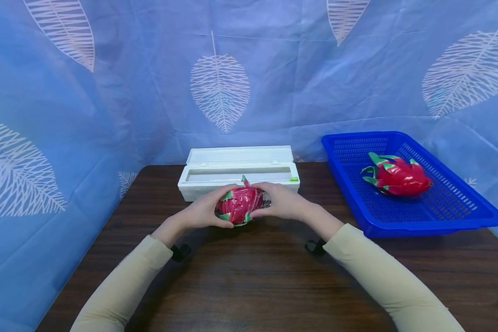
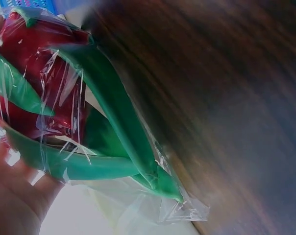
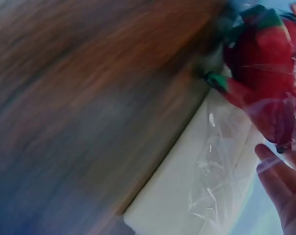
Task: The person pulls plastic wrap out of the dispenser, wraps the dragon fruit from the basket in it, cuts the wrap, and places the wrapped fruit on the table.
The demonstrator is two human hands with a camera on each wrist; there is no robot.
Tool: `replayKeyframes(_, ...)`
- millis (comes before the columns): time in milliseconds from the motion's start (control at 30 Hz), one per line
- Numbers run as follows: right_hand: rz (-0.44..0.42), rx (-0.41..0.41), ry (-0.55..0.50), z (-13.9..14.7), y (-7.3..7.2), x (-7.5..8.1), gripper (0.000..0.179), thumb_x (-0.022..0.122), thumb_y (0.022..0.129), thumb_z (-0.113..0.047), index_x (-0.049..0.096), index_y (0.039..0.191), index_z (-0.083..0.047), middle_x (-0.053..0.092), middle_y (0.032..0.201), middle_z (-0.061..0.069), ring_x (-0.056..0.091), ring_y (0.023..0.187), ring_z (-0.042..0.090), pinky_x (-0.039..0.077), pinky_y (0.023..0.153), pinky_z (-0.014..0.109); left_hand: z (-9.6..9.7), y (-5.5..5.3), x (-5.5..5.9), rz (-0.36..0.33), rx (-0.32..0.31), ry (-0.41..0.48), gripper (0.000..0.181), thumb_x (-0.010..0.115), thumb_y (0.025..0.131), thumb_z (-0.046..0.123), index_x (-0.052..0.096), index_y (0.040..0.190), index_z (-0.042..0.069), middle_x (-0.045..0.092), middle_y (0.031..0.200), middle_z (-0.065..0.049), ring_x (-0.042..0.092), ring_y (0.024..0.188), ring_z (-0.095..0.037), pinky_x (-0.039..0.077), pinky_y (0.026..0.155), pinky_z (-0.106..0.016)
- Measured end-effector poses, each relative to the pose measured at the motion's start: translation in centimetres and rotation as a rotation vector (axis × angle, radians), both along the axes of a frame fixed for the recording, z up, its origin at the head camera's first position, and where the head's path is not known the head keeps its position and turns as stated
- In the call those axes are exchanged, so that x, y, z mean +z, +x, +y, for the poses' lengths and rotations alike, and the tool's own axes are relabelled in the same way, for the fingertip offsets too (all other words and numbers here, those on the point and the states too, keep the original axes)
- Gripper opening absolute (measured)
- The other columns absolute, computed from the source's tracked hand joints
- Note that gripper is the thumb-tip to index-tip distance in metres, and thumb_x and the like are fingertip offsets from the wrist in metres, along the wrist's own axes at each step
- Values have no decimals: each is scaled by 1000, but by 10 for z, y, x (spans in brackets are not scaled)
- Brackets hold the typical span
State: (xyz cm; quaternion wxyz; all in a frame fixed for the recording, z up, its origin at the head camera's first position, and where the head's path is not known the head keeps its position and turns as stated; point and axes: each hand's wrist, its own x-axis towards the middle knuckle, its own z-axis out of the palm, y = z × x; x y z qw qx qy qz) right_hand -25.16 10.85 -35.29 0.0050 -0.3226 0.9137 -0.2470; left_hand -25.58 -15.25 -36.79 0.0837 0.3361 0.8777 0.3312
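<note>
A red dragon fruit [image 1: 241, 204] with green-tipped scales is covered in clear plastic wrap [image 2: 64, 98], held up just in front of the white wrap box. My left hand [image 1: 207, 210] grips its left side, thumb low and fingers over the top. On the right side my right hand [image 1: 280, 201] holds it between thumb and fingers. In the left wrist view the film clings round the long green scales and sticks out past their tips. A loose end of film [image 3: 211, 166] hangs beside the fruit in the right wrist view.
The white cling-film box [image 1: 238, 173] stands behind the hands with its lid raised and a small green piece [image 1: 293, 179] at its right front. At the right, a blue plastic basket [image 1: 431, 226] holds a second dragon fruit [image 1: 402, 177]. A patterned blue cloth [image 1: 265, 92] hangs behind the dark wooden table [image 1: 240, 286].
</note>
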Motion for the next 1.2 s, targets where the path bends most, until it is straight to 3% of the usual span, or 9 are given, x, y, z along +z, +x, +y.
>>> replayKeyframes(167, 121, 47, 95, -3, 1, -7, 96, 82, 73, -51, 39, 147, -7, 53, 132, 11, 58, 114, 25, 50, 93, 40, 0, 1, 1, 7, 21, -23, 99, 89, 70, 32, 29, 150, 29, 45, 140, -2, 47, 122, -22, 48, 94, -44)
replayKeyframes(333, 171, 10, 111, -6, 1, -10, 99, 82, 71, -53, 39, 146, -6, 50, 128, 12, 60, 110, 26, 53, 88, 39, 2, 0, 2, 8, 29, -22, 100, 89, 69, 31, 29, 150, 27, 45, 141, -3, 46, 123, -23, 48, 95, -45)
replayKeyframes(767, 147, 14, 51, -7, -2, -17, 99, 84, 69, -53, 40, 146, -7, 56, 134, 12, 56, 120, 27, 48, 95, 41, -16, -2, -2, 7, 55, -7, 100, 88, 69, 41, 32, 149, 18, 42, 144, -7, 43, 127, -26, 45, 99, -48)
replayKeyframes(1000, 34, -4, -8, -8, -1, -17, 108, 84, 70, -51, 29, 149, -3, 47, 143, 12, 48, 125, 34, 45, 99, 47, -18, -3, -2, 20, 23, -7, 100, 88, 68, 40, 32, 148, 19, 40, 145, -8, 42, 127, -26, 45, 99, -47)
replayKeyframes(1200, 8, 9, -14, -7, -3, -16, 95, 82, 70, -55, 38, 140, -9, 54, 130, 8, 54, 116, 27, 49, 95, 42, -18, -7, -3, 72, 1, -2, 97, 89, 67, 40, 37, 146, 18, 42, 142, -5, 43, 126, -25, 46, 97, -46)
